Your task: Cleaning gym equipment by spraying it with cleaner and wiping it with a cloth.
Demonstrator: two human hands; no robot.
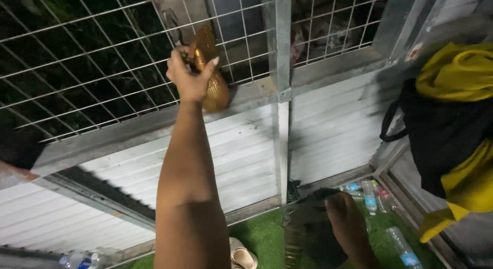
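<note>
My left hand (187, 76) is raised to the metal ledge (128, 127) under a wire mesh window and grips the neck of a gold-coloured vase (211, 79) that stands on the ledge. My right hand (348, 220) is low at the bottom right and holds a dark, see-through plastic container (303, 225) over the green artificial grass (264, 233). The container's lower end is cut off by the frame edge.
A grey metal post (280, 94) runs down beside the vase. White corrugated panels (334, 125) form the wall. Several plastic bottles (371, 196) lie in the corner, a sandal (242, 254) lies on the grass, and yellow and black cloth (452, 120) hangs at the right.
</note>
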